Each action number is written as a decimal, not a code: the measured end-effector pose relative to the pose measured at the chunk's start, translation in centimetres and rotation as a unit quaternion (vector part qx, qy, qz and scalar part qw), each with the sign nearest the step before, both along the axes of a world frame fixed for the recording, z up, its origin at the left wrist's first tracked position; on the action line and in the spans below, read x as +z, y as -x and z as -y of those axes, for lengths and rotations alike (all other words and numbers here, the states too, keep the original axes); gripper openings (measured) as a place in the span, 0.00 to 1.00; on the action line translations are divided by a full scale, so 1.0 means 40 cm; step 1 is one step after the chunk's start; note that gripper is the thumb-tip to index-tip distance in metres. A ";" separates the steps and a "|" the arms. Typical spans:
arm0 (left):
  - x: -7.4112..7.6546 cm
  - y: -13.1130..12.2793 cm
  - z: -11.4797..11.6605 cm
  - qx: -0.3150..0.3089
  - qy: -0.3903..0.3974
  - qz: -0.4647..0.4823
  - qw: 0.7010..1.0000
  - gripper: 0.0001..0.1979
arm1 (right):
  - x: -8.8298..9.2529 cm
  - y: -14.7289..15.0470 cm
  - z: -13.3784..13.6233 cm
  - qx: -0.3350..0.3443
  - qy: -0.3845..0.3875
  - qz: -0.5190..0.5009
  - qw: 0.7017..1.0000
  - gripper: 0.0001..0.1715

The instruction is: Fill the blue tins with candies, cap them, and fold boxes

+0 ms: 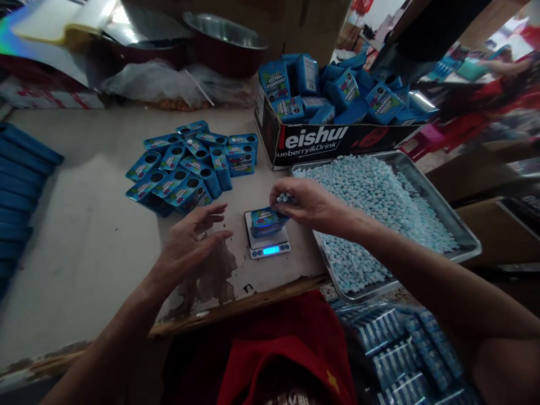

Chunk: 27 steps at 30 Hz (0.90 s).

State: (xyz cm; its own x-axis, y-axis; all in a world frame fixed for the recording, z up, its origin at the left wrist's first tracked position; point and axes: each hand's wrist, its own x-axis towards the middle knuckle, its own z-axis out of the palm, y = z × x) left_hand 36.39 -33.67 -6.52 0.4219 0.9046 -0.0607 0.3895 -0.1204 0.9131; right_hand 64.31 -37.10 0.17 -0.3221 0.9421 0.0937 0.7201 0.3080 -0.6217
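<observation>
A small digital scale (258,246) with a lit blue display sits near the table's front edge. On its plate rests a blue candy box (266,224). Just above the box's right end, my right hand (301,202) is closed around several pale blue candies (287,198). My left hand (198,233) hovers left of the scale, fingers apart and holding nothing. To the right lies a metal tray (468,247) heaped with the same kind of candies (363,208). Behind my left hand stands a cluster of blue boxes (189,163) with round dark openings.
A printed carton (333,140) full of blue boxes stands behind the tray. Stacked blue packaging (21,185) lies at the far left. A metal bowl (225,34) and clear plastic bags (156,84) are at the back. Blue packs (405,349) sit below the table's edge at right.
</observation>
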 end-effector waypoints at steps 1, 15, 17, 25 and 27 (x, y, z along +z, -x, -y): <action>0.000 0.004 -0.002 0.001 -0.001 0.002 1.000 0.32 | -0.013 0.004 0.005 -0.004 -0.015 -0.009 1.000 0.05; -0.010 0.013 -0.008 -0.016 -0.017 0.007 1.000 0.30 | -0.046 -0.006 0.037 -0.033 -0.051 -0.071 0.996 0.03; -0.008 0.008 -0.007 -0.019 -0.021 0.006 1.000 0.30 | -0.050 -0.008 0.037 -0.030 -0.044 -0.080 0.995 0.03; 0.015 -0.013 -0.004 -0.025 -0.045 0.000 0.999 0.29 | -0.038 -0.011 0.034 -0.045 0.011 -0.189 0.981 0.10; 0.020 -0.009 -0.003 -0.027 -0.051 0.000 0.998 0.29 | -0.027 -0.034 0.036 -0.093 0.058 -0.285 0.952 0.11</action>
State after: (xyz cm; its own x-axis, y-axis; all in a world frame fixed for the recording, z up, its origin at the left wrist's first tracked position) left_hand 36.74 -33.55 -5.74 0.4703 0.8820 0.0301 0.3800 -0.2332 0.8951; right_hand 65.65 -38.55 -0.90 -0.0765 0.9924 0.0959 0.2910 0.1143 -0.9499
